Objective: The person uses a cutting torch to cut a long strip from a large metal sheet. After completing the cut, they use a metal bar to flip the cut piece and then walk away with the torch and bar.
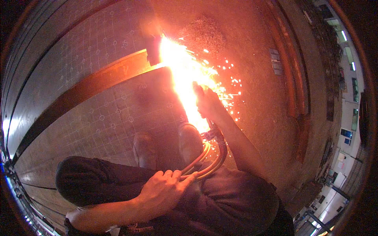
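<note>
My right hand (pixel 209 103) is wrapped round the handle of a cutting torch (pixel 212 135); the glare hides its fingertips and the torch's front. White-hot light and flying sparks (pixel 230 80) spread from the end of a rusty steel beam (pixel 106 74), and the cutting spot itself is washed out. From the torch's rear, hoses (pixel 220 155) curve back over my lap. Around them my left hand (pixel 165 188) is closed, resting by my thigh.
The beam lies across a large steel plate (pixel 118 96) marked with chalk lines and circles. My shoes (pixel 189 137) stand at the plate's edge, close to the glare. Long rusty steel sections (pixel 289 59) lie on the floor to the right, with a wall (pixel 346 157) beyond.
</note>
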### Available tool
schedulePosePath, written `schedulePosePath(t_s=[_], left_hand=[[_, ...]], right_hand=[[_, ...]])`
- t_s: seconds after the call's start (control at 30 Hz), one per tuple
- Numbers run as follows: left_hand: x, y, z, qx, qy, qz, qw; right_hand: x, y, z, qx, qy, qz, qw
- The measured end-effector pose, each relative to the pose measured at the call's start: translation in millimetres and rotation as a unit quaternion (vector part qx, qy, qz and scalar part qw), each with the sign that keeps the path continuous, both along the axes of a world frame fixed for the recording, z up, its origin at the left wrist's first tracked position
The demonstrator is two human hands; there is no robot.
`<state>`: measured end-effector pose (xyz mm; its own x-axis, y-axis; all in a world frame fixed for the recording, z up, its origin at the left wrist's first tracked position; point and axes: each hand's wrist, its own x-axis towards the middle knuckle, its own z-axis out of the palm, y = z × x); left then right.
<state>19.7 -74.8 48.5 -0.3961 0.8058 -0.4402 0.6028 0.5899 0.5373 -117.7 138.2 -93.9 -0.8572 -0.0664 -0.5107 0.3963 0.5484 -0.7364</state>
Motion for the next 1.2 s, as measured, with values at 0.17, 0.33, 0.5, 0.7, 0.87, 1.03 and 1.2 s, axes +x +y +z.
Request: schedulePosePath(t_s=[0.17, 0.33, 0.5, 0.7, 0.87, 1.03, 1.2], left_hand=[[0, 0, 1, 0.011, 0.012, 0.005, 1.000], [0, 1, 0, -0.010, 0.011, -0.004, 1.000], [1, 0, 1, -0.002, 0.026, 0.003, 1.000], [-3, 0, 1, 0.004, 0.003, 0.007, 1.000], [-2, 1, 5, -0.007, 0.005, -0.001, 1.000], [-3, 0, 0, 0.031, 0.008, 0.024, 0.999], [-6, 2, 2, 0.002, 0.007, -0.001, 1.000]], right_hand=[[1, 0, -4, 0.002, 0.005, -0.004, 1.000], [-5, -5, 16, -0.014, -0.109, -0.066, 0.992], [4, 16, -39, 0.126, 0.090, 0.131, 0.979], [-2, -4, 10, 0.019, -0.041, -0.028, 0.999], [-4, -5, 1, 0.008, -0.047, -0.041, 0.998], [13, 39, -76, 0.173, 0.220, 0.128, 0.952], [-2, 6, -12, 0.039, 0.064, 0.007, 0.997]])
